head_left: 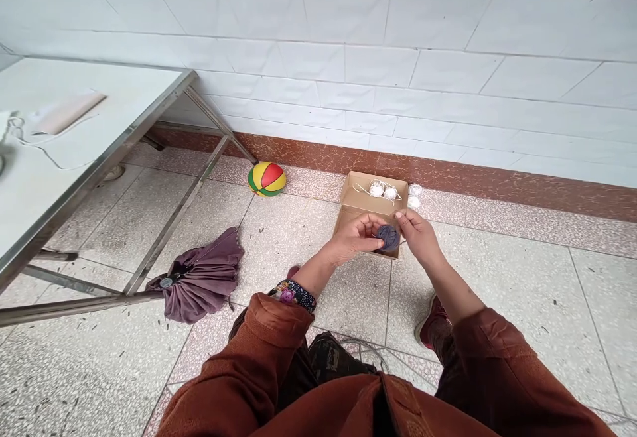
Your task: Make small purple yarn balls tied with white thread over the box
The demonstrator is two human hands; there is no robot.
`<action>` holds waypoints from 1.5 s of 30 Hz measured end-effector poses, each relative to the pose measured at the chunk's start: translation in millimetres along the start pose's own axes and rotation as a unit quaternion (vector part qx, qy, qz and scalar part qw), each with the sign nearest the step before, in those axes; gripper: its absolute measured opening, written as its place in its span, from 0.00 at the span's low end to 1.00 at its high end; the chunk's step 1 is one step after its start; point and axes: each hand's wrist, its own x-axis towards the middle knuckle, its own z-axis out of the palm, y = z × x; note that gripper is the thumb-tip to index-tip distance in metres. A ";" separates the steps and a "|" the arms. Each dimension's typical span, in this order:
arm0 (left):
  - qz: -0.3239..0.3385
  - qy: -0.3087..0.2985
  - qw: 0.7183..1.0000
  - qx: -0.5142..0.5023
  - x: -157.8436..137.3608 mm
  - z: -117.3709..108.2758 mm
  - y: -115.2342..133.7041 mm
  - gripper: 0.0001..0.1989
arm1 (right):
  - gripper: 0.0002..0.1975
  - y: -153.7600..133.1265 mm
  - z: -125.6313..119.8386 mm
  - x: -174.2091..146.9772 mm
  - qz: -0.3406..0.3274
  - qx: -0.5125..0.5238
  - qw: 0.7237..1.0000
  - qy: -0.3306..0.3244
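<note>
A small ball of dark blue-grey yarn [387, 238] is held in my left hand [359, 235], its fingers curled round the ball's left side. Just to the right, my right hand [414, 230] has thumb and fingertips pinched together beside the ball. A short dark strand shows below those fingers, so they seem to be on the yarn's loose end. Beneath both hands an open cardboard box [348, 215] lies on the floor. White yarn balls [383, 189] with a loose strand rest on its raised lid. More pale balls [414, 195] sit just right of the lid.
A colourful ball [267, 179] lies near the wall by the leg of a white-topped metal table [149, 82]. A folded purple umbrella [204, 276] is on the floor at left. On the table are a pinkish packet [70, 112] and a cord. My red shoe [428, 323] stands below right.
</note>
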 end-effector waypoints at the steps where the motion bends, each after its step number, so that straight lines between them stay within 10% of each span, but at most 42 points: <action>1: 0.012 0.013 1.000 -0.023 0.8 -0.3 0.2 0.25 | 0.17 3.6 4.2 -1.0 -0.003 -0.017 1.000 -0.012; 11: 0.058 0.212 0.975 0.043 7.8 -11.1 -2.8 0.20 | 0.16 -13.1 22.9 -21.2 -0.163 -0.059 0.962 -0.210; 22: -0.010 0.019 0.998 0.066 4.0 -2.4 -8.1 0.29 | 0.12 -8.2 -2.9 -3.7 -0.100 -0.038 0.994 0.018; 28: 0.062 0.084 0.993 -0.058 10.4 -2.6 -5.0 0.25 | 0.11 10.1 18.0 -11.8 -0.101 -0.081 0.990 -0.057; 35: 0.082 0.197 0.974 0.074 15.0 -14.9 -10.9 0.24 | 0.13 -15.6 18.7 -24.7 -0.182 -0.062 0.961 -0.198; 45: -0.015 0.030 0.993 0.113 4.1 -3.2 -9.5 0.30 | 0.14 -15.6 -15.9 -5.8 -0.030 0.071 0.997 0.026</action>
